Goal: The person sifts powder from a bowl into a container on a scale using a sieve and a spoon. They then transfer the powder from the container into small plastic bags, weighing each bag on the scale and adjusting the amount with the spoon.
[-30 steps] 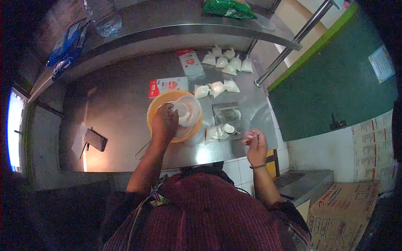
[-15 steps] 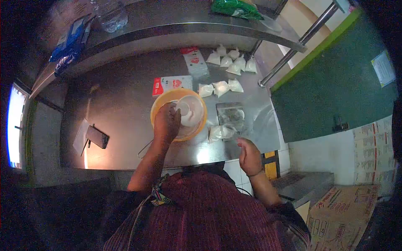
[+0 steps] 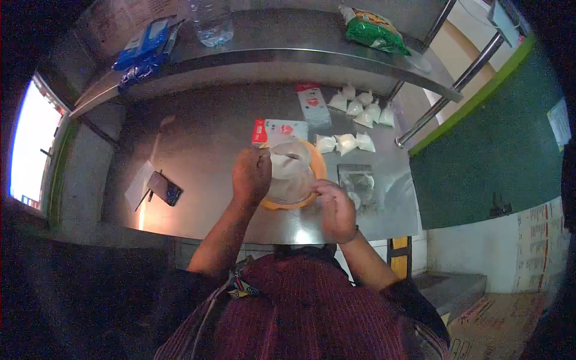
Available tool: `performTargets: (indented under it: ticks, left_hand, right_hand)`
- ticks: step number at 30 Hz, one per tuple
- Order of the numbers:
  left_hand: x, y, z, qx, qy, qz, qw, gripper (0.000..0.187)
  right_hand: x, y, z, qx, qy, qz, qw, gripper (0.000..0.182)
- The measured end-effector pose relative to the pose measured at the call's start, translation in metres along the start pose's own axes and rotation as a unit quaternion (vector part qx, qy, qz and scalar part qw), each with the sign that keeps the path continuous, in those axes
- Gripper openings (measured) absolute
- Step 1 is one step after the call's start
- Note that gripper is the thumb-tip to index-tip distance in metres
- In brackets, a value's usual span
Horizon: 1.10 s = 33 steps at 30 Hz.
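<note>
An orange bowl stands on the metal table, with a translucent round container inside it. White powdery material shows in the container. My left hand is closed at the left rim, gripping a whitish cup that is blurred and partly hidden by the fingers. At the bowl's lower right, my right hand has its fingers stretched toward the rim, and I see nothing held in it. A small bag of white powder lies behind that hand, mostly covered by it.
Several tied bags of white powder stand at the back right, with more bags nearer. Red-and-white packs lie behind the bowl. A clear plastic packet lies to the right, a phone to the left. A shelf overhangs the back.
My right hand has moved left and up, from beside the powder bag to the bowl's rim. My left hand has turned, and the cup's round mouth no longer shows. The whole view has shifted.
</note>
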<state>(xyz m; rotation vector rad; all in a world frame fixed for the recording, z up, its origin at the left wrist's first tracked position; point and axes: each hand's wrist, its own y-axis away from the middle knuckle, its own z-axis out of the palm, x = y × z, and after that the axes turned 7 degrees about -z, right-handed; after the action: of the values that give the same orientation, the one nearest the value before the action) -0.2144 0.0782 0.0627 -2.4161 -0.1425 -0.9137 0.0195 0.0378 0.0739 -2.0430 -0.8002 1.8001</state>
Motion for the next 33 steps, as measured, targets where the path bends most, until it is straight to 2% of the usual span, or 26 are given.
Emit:
performTargets:
  ticks: [1, 2, 4, 8, 10, 12, 13, 18, 21, 26, 29, 33]
  left_hand:
    - [-0.001, 0.0, -0.001, 0.005, -0.003, 0.001, 1.0, 0.013]
    - [-0.002, 0.001, -0.001, 0.021, 0.011, 0.006, 1.0, 0.012]
    - [-0.004, 0.001, -0.002, 0.042, 0.022, 0.011, 0.999, 0.012]
    - [-0.013, 0.001, 0.001, 0.073, 0.027, 0.041, 0.996, 0.011]
    - [-0.011, -0.001, -0.001, 0.089, 0.033, 0.055, 0.994, 0.011]
    - [-0.007, 0.002, -0.003, 0.07, 0.014, 0.0, 0.997, 0.012]
    - [-0.008, 0.002, -0.004, 0.07, 0.015, 0.001, 0.997, 0.012]
    - [-0.015, 0.0, -0.001, 0.065, 0.008, 0.018, 0.998, 0.014]
    - [-0.018, -0.003, 0.001, 0.084, 0.019, 0.056, 0.995, 0.016]
    - [-0.017, -0.003, -0.001, 0.097, 0.01, 0.071, 0.993, 0.018]
    - [-0.015, -0.002, -0.002, 0.104, 0.015, 0.077, 0.991, 0.017]
    - [-0.016, -0.001, 0.0, 0.108, 0.003, 0.071, 0.992, 0.017]
  right_hand:
    - [0.002, -0.004, 0.004, -0.083, 0.095, -0.037, 0.991, 0.019]
    - [0.007, -0.004, 0.009, -0.083, 0.091, -0.043, 0.991, 0.019]
    - [0.012, -0.003, 0.018, -0.137, 0.132, -0.13, 0.973, 0.015]
    - [0.013, 0.002, 0.025, -0.164, 0.151, -0.122, 0.967, 0.02]
    - [0.016, 0.0, 0.026, -0.173, 0.147, -0.114, 0.967, 0.019]
    - [0.017, 0.002, 0.025, -0.178, 0.144, -0.1, 0.968, 0.018]
    - [0.017, 0.002, 0.025, -0.174, 0.145, -0.1, 0.969, 0.018]
    - [0.018, 0.0, 0.028, -0.17, 0.148, -0.092, 0.97, 0.019]
    - [0.02, 0.003, 0.029, -0.136, 0.155, -0.137, 0.969, 0.019]
    - [0.025, 0.003, 0.029, -0.164, 0.16, -0.092, 0.969, 0.023]
    - [0.028, 0.008, 0.03, -0.141, 0.145, -0.101, 0.974, 0.023]
    - [0.02, 0.003, 0.03, -0.161, 0.158, -0.083, 0.971, 0.021]
